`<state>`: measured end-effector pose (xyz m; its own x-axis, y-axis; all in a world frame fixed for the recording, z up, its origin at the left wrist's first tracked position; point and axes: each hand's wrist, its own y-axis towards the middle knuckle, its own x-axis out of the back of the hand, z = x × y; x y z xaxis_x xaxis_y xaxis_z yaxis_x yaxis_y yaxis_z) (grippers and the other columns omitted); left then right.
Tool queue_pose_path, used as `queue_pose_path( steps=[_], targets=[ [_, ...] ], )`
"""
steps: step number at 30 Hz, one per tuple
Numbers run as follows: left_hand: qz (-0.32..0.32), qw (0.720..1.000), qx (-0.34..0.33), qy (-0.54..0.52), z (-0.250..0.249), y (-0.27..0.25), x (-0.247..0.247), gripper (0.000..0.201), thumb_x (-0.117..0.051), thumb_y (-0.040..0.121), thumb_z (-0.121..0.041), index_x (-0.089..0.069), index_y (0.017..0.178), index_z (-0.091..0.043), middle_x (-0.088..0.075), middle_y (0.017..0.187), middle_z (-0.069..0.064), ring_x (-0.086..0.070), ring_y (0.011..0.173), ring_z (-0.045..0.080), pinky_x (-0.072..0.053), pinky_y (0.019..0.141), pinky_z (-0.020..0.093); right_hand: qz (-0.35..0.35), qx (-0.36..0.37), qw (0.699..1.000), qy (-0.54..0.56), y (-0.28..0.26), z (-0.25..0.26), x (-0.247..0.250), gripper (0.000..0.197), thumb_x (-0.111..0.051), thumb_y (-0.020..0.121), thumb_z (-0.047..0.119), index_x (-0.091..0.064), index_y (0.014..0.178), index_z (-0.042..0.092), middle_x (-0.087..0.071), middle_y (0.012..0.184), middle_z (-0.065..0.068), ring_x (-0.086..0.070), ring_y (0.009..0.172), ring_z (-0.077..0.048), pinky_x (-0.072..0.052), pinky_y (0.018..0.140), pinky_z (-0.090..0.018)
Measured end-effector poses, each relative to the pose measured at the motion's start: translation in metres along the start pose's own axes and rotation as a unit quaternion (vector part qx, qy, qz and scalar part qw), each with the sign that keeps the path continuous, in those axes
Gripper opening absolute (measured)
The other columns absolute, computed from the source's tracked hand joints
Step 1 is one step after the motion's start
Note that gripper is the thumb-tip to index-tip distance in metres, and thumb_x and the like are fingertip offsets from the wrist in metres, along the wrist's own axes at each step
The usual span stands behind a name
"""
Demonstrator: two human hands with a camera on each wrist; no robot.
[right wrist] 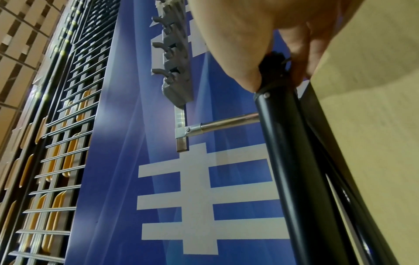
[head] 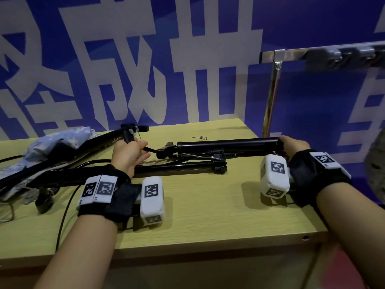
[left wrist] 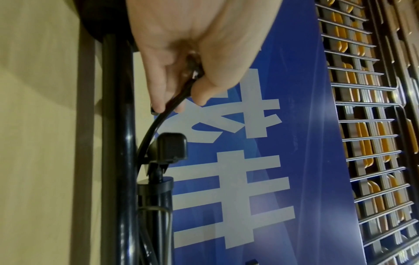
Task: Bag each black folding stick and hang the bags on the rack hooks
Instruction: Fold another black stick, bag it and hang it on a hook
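Observation:
A black folding stick [head: 227, 145] lies across the middle of the wooden table [head: 208, 205], with its thinner segments [head: 173, 166] folded beneath it. My right hand [head: 293, 146] grips the stick's right end [right wrist: 275, 100]. My left hand [head: 130, 152] pinches a thin black cord [left wrist: 174, 102] that curves down to the stick's left end cap [left wrist: 172, 147]. A second black stick [head: 100, 142] lies at the back left, partly on a pale blue bag [head: 62, 140]. The rack [head: 291, 55] stands at the right with grey hooks [right wrist: 174, 71] on its bar.
A small metal clip [head: 199, 138] lies on the table behind the stick. A black cable [head: 64, 207] loops off the front left. A blue banner with white characters [head: 166, 69] fills the back. A metal wire frame [head: 8, 211] sits at the far left edge.

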<state>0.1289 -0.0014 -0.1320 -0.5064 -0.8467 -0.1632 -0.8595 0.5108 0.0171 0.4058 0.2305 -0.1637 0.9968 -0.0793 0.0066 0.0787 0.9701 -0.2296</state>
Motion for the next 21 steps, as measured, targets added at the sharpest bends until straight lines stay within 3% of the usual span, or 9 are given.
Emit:
queue_pose_path(
  steps=[2,5,9,12,14,16,19,21],
  targets=[
    [-0.008,1.0,-0.013,-0.013,-0.001,-0.002,0.001,0.023,-0.054,0.092,-0.002,-0.051,0.114,-0.004,-0.061,0.114,0.014,-0.062,0.102,0.027,-0.054,0.086,0.035,-0.005,-0.006,1.0,0.012,-0.001,0.001,0.001,0.049,-0.064,0.082,0.018,-0.052,0.127,0.002,-0.063,0.106,-0.015,-0.059,0.065,-0.019,-0.043,0.033,-0.018],
    [-0.006,0.999,-0.028,-0.037,-0.002,-0.006,0.001,0.036,-0.055,0.092,-0.004,-0.046,0.127,0.0,-0.062,0.117,0.013,-0.062,0.102,0.028,-0.052,0.09,0.037,0.006,-0.018,0.997,0.07,-0.005,0.004,0.001,0.043,-0.061,0.084,0.015,-0.055,0.125,0.005,-0.064,0.097,-0.01,-0.057,0.063,-0.013,-0.047,0.042,-0.019],
    [-0.002,0.997,-0.028,-0.071,-0.003,-0.007,0.001,0.032,-0.049,0.095,-0.004,-0.043,0.127,-0.005,-0.062,0.111,0.01,-0.061,0.105,0.027,-0.052,0.089,0.039,0.039,-0.028,0.988,0.148,-0.01,0.004,0.003,0.013,-0.052,0.084,0.021,-0.057,0.091,0.011,-0.052,0.071,-0.002,-0.048,0.058,-0.011,-0.038,0.043,-0.021],
    [0.009,0.996,-0.03,-0.081,-0.003,-0.009,0.001,0.034,-0.05,0.095,-0.005,-0.044,0.128,-0.006,-0.063,0.11,0.008,-0.061,0.104,0.025,-0.051,0.091,0.039,0.051,-0.034,0.987,0.147,-0.013,0.005,0.004,0.014,-0.049,0.082,0.024,-0.049,0.071,0.015,-0.047,0.071,-0.002,-0.044,0.058,-0.015,-0.039,0.057,-0.025],
    [0.017,0.996,-0.037,-0.083,-0.003,-0.009,0.001,0.036,-0.052,0.094,-0.006,-0.045,0.13,-0.008,-0.063,0.11,0.008,-0.062,0.101,0.023,-0.051,0.092,0.038,0.04,-0.041,0.991,0.12,-0.015,0.005,0.005,0.018,-0.052,0.081,0.03,-0.05,0.073,0.014,-0.052,0.074,-0.004,-0.05,0.064,-0.018,-0.045,0.073,-0.034],
    [0.025,0.995,-0.04,-0.084,-0.002,-0.009,0.0,0.035,-0.053,0.093,-0.006,-0.048,0.128,-0.008,-0.064,0.108,0.007,-0.063,0.102,0.022,-0.051,0.092,0.038,0.031,-0.032,0.995,0.089,-0.018,0.005,0.006,0.023,-0.057,0.079,0.033,-0.056,0.08,0.01,-0.055,0.074,-0.005,-0.054,0.067,-0.02,-0.046,0.08,-0.037],
    [0.028,0.995,-0.031,-0.085,-0.002,-0.008,0.001,0.025,-0.056,0.091,-0.005,-0.053,0.116,-0.009,-0.063,0.111,0.008,-0.062,0.105,0.024,-0.051,0.091,0.037,0.03,-0.018,0.998,0.055,-0.023,0.007,0.007,0.027,-0.059,0.08,0.03,-0.062,0.099,0.01,-0.056,0.072,-0.006,-0.056,0.066,-0.021,-0.048,0.077,-0.036],
    [0.029,0.995,-0.022,-0.093,-0.001,-0.007,0.0,0.014,-0.056,0.091,-0.004,-0.055,0.103,-0.011,-0.063,0.114,0.009,-0.061,0.106,0.027,-0.051,0.093,0.038,0.046,-0.022,0.996,0.071,-0.026,0.008,0.008,0.022,-0.058,0.082,0.021,-0.061,0.1,0.009,-0.056,0.073,-0.006,-0.055,0.061,-0.019,-0.049,0.066,-0.031]
  ],
)
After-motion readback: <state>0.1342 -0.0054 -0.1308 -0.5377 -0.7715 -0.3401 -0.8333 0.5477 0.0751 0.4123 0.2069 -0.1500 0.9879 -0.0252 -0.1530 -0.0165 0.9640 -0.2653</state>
